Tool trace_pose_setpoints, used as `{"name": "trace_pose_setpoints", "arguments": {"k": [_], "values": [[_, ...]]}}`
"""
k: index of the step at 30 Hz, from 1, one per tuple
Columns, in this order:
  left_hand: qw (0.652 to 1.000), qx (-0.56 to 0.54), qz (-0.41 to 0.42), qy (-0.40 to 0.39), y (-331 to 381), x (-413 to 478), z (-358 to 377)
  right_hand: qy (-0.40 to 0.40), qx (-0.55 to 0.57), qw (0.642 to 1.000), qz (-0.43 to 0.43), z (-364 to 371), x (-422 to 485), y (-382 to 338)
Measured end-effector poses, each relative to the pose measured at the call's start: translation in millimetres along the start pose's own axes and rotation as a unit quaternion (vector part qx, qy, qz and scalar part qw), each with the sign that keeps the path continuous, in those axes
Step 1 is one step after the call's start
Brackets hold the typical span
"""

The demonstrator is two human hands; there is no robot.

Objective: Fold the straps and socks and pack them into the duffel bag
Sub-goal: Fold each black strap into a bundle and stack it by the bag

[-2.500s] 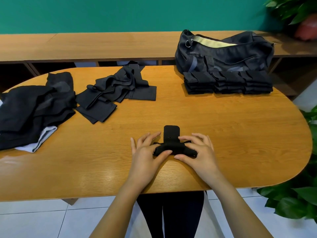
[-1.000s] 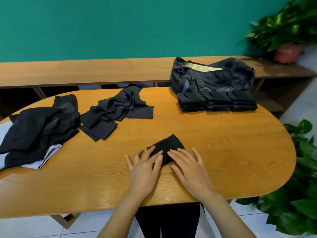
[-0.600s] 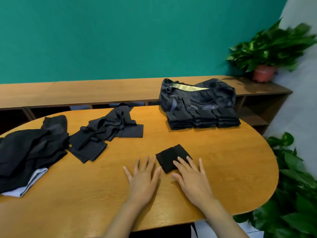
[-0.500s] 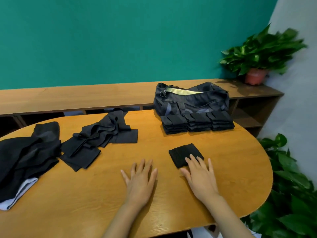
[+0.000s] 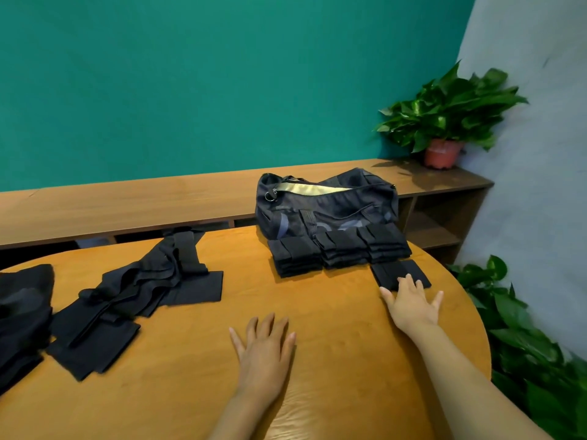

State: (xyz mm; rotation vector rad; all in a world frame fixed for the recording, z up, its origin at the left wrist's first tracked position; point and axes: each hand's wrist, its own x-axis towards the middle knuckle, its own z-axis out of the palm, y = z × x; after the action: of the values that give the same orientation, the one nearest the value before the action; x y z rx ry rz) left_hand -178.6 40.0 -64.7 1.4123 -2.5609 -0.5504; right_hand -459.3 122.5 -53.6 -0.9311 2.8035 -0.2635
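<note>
Your right hand [image 5: 413, 308] lies flat with its fingers straight and spread. The fingertips rest on the near edge of a small folded black fabric square [image 5: 401, 272]; nothing is gripped. That square lies on the oval wooden table [image 5: 333, 369], just in front of the right-most of three stacks of folded black pieces [image 5: 340, 253], near the table's right rim. Directly behind the stacks sits the dark navy duffel bag [image 5: 327, 206], zip open, pale lining showing.

Your left hand [image 5: 265, 347] lies palm down on bare wood, fingers apart, holding nothing, well clear of the square.

Left of centre: loose heap of unfolded black straps [image 5: 143, 290]. Far left edge: a dark cloth pile [image 5: 22, 312], partly cut off. Green potted plant [image 5: 451, 119] on the long wooden shelf unit [image 5: 127, 201] behind.
</note>
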Motion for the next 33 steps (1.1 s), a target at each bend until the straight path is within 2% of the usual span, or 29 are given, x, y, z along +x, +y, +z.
{"name": "trace_pose_setpoints", "arguments": {"k": [4, 9, 15, 22, 30, 33], "values": [[1.000, -0.005, 0.010, 0.020, -6, 1, 1, 0.015, 0.019, 0.999, -0.041, 4, 4, 4], [0.999, -0.016, 0.015, 0.035, -14, -1, -6, 0.055, -0.011, 0.987, -0.148, 14, -19, -21], [0.998, -0.017, 0.010, 0.061, -43, -11, -31, 0.060, -0.021, 0.962, -0.267, 30, -66, -95], [0.992, 0.048, -0.027, 0.114, -107, -3, -69, -0.003, 0.007, 0.917, -0.398, 57, -106, -204], [0.979, 0.175, -0.074, 0.080, -171, 43, -95, -0.088, -0.003, 0.901, -0.424, 76, -99, -276], [0.977, 0.188, -0.092, 0.041, -184, 47, -91, -0.066, 0.009, 0.907, -0.417, 80, -97, -268]]}}
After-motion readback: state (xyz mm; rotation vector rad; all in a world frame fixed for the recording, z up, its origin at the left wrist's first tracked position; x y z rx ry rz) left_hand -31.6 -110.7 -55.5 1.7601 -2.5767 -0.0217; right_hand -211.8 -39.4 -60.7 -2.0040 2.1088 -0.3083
